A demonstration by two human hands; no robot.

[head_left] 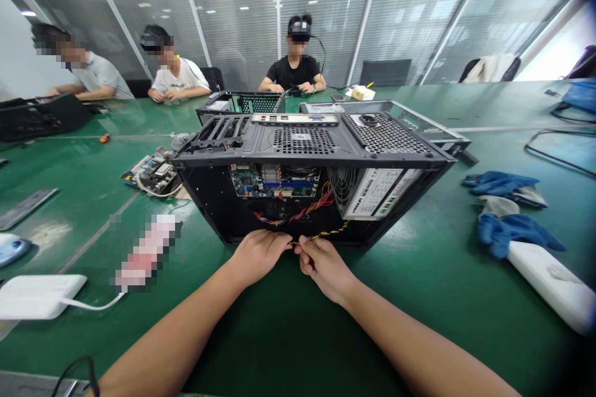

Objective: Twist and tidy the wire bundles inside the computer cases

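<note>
Pull too hard and you could, I judge, tear the yellow-and-black wire (321, 236) from its connector or snag it on the red bundle inside the computer case (307, 149); the wire runs from the power supply (372, 189) to the case's open front edge; both forearms reach forward over the green surface (419, 298); your left hand (258, 254) curls knuckles-up, its grip closed at the wire's end; your right hand (326, 267) pinches the same wire just beside it.

Both hands (291, 257) on yellow-black cable (326, 234)

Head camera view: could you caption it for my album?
Both hands pinch a yellow-black cable at an open computer case.
</note>
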